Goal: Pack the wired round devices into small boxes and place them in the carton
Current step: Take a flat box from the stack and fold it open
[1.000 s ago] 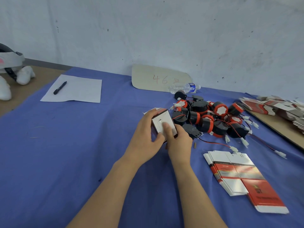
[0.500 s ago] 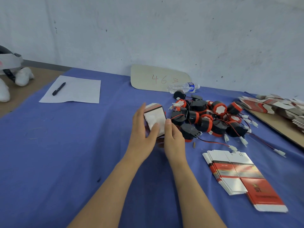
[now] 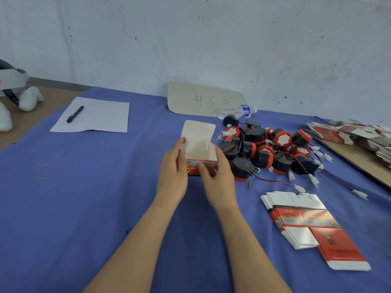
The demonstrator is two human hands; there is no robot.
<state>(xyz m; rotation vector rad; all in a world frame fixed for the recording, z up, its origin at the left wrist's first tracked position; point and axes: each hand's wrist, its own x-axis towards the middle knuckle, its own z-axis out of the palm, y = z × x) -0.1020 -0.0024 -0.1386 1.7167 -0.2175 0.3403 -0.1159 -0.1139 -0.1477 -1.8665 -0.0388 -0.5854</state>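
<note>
On small red-and-white cardboard box: lower sides covered by left hand and right hand; inside not visible; print on red band blurred. Both forearms cut by bottom edge. At left edge, white strapped headgear cut off. Far stack of flat red-and-white box blanks runs off right edge. Third red mark on beige card unreadable. Lettering on near pile of flat box blanks blurred.

Mid counter: small box; device pile just right of it, bottle behind pile, flat box stack nearer on right, pen on paper far left, cardboard sign behind, at wall.
</note>
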